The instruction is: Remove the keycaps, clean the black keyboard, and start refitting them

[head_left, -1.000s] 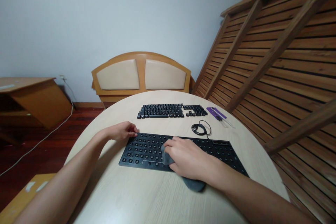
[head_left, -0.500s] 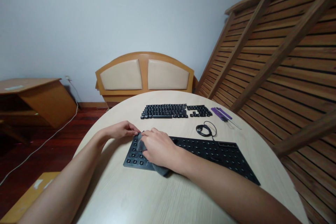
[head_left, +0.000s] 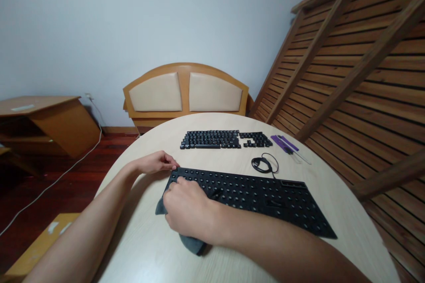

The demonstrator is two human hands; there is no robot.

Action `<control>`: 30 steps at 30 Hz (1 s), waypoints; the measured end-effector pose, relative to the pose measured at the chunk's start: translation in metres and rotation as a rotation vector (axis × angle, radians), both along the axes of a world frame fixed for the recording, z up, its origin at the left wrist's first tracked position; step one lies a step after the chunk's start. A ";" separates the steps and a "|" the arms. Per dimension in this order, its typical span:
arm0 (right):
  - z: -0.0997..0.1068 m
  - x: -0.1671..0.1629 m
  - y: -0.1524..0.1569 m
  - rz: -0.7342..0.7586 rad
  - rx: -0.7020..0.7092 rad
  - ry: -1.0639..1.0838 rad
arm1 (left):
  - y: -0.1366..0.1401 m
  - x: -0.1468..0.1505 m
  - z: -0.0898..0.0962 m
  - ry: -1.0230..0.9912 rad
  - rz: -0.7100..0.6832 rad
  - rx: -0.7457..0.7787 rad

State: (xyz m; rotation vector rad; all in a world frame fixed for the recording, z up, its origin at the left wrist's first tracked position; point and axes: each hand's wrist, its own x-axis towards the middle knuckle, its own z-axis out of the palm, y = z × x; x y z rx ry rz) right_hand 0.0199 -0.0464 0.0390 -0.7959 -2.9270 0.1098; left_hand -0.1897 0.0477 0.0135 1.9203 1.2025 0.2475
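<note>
A black keyboard base [head_left: 239, 185] without its keycaps lies on the round table [head_left: 139, 239]. My left hand [head_left: 157, 162] pinches the base's far left corner between thumb and fingers. Over the near left part of the base, my right hand [head_left: 189, 208] is closed on a dark grey cloth [head_left: 192, 244]. Part of the cloth hangs past the base's near edge onto the tabletop, and another bit shows at the left. The right hand and forearm hide the base's near left keys.
Black keycaps [head_left: 212, 138] lie in keyboard order beyond the base. A coiled black cable [head_left: 262, 164] runs from the base's far edge. Purple-handled tools [head_left: 283, 143] lie at the right. A slatted wooden panel [head_left: 361, 66] leans there; a headboard [head_left: 186, 93] stands behind the table.
My right hand has moved the cloth nearer to me, down the left part of the keyboard base, uncovering its far left keys. My left hand stays at the corner. The view has shifted slightly.
</note>
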 end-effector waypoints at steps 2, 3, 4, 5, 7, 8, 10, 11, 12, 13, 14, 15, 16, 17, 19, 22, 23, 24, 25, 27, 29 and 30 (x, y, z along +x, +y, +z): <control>0.002 -0.003 -0.002 0.003 -0.011 -0.003 | 0.000 0.000 0.000 -0.010 0.000 0.005; 0.003 -0.006 0.000 -0.002 -0.008 0.009 | -0.001 0.000 -0.001 -0.020 0.000 0.002; 0.003 -0.009 0.004 -0.011 0.003 0.030 | -0.001 0.000 -0.001 -0.035 0.002 -0.004; 0.002 -0.013 0.008 -0.020 0.014 0.053 | -0.002 0.000 -0.001 -0.054 0.005 -0.013; 0.000 -0.021 0.018 -0.037 0.024 0.081 | -0.002 0.000 -0.002 -0.093 0.006 -0.038; -0.002 -0.025 0.022 -0.043 0.019 0.076 | -0.003 0.000 -0.002 -0.107 0.003 -0.049; -0.005 -0.033 0.025 -0.064 -0.003 0.034 | -0.003 0.000 -0.001 -0.106 -0.004 -0.058; -0.006 -0.036 0.023 -0.078 -0.009 0.013 | -0.003 0.001 -0.001 -0.092 -0.004 -0.053; -0.007 -0.039 0.020 -0.086 -0.010 -0.004 | -0.003 0.001 0.000 -0.074 -0.001 -0.042; -0.008 -0.040 0.015 -0.087 -0.008 -0.020 | -0.003 0.001 0.001 -0.055 0.003 -0.029; -0.008 -0.042 0.009 -0.087 -0.003 -0.037 | -0.002 0.001 0.001 -0.038 0.004 -0.019; -0.007 -0.043 0.003 -0.078 0.001 -0.058 | -0.002 0.002 0.002 -0.027 0.002 -0.012; -0.007 -0.043 -0.003 -0.061 0.000 -0.079 | -0.002 0.002 0.002 -0.019 -0.005 -0.008; -0.006 -0.043 -0.009 -0.039 -0.004 -0.096 | -0.002 0.002 0.003 -0.014 -0.015 -0.006; -0.005 -0.041 -0.019 -0.001 -0.004 -0.105 | -0.002 0.002 0.004 -0.006 -0.031 -0.003; -0.005 -0.037 -0.031 0.030 0.004 -0.084 | -0.002 0.002 0.004 0.006 -0.043 -0.001; -0.005 -0.034 -0.034 0.043 -0.004 -0.078 | -0.002 0.002 0.004 0.008 -0.042 -0.004; -0.005 -0.032 -0.038 0.063 -0.025 -0.072 | -0.002 0.002 0.003 0.010 -0.039 -0.005; -0.005 -0.029 -0.041 0.090 -0.053 -0.069 | -0.002 0.002 0.003 0.010 -0.034 -0.003; -0.004 -0.022 -0.045 0.139 -0.105 -0.061 | -0.002 0.002 0.003 0.011 -0.027 0.005; -0.002 -0.014 -0.046 0.156 -0.118 -0.020 | -0.002 0.002 0.002 0.007 -0.029 0.015; -0.001 -0.010 -0.044 0.152 -0.103 0.022 | -0.002 0.002 0.002 0.005 -0.030 0.020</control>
